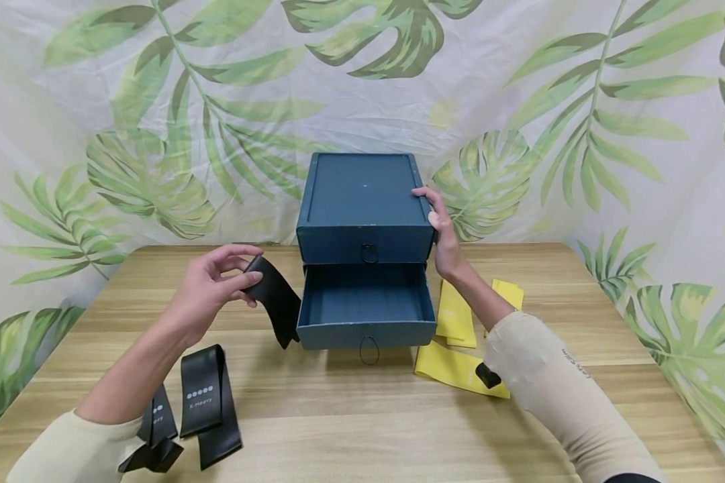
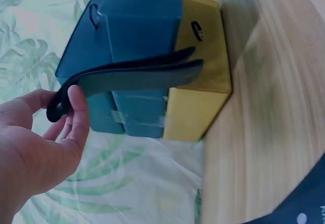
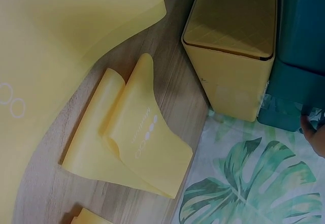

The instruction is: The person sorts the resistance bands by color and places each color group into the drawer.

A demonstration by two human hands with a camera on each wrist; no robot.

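3 black bands + 3 yellow ones that I can count, all around 1 drawer unit (image 1: 338, 245). Labels 1st: a black band (image 1: 208, 376) on the table (image 1: 314, 416), front-left of the unit, reads "X-Heavy" under 5 white dots. Another black band (image 1: 168, 422) is just left of that one, partly behind the L forearm, so only the tail end of its label shows. 3rd black band (image 1: 272, 295) is up in the L hand (image 1: 211, 285), pinched btwn thumb + fingers, loose end hanging left of the unit's open drawer (image 1: 338, 337); can't tell if they touch. R hand (image 1: 444, 231) rests on the right edge of the unit's top, fingers loose, not curled tight. Yellow bands (image 1: 459, 329) are all right of the unit; R wrist cam gets "Medium" + a row of dots on 1. R sleeve (image 1: 556, 382) has tiny print too, can't read it for sure. Unit = 3 drawers stacked, 2 blue + 1 yellow drawer (image 2: 216, 56) at the bottom, middle one pulled out, loop pull on each. Leaf-print cloth (image 1: 387, 114) behind the unit.
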